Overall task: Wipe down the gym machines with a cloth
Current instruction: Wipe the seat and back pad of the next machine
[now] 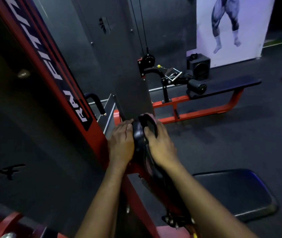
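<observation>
A narrow black chest pad (138, 134) stands on edge on the red machine frame (100, 141), in the middle of the head view. My left hand (121, 141) lies flat against the pad's left face, fingers fairly straight. My right hand (160, 143) is on the pad's right side and grips a pinkish cloth (151, 117) against the pad's top edge, thumb hooked over it. More of the cloth shows lower down (148, 166) between pad and wrist.
A red upright with white lettering (54, 66) rises at left beside a grey weight-stack cover (130, 74). A black seat pad (236, 193) sits at lower right. Behind stands a red-framed bench (222, 88) with a cable pulley (148, 60), a speaker (199, 66) and a poster (231, 28).
</observation>
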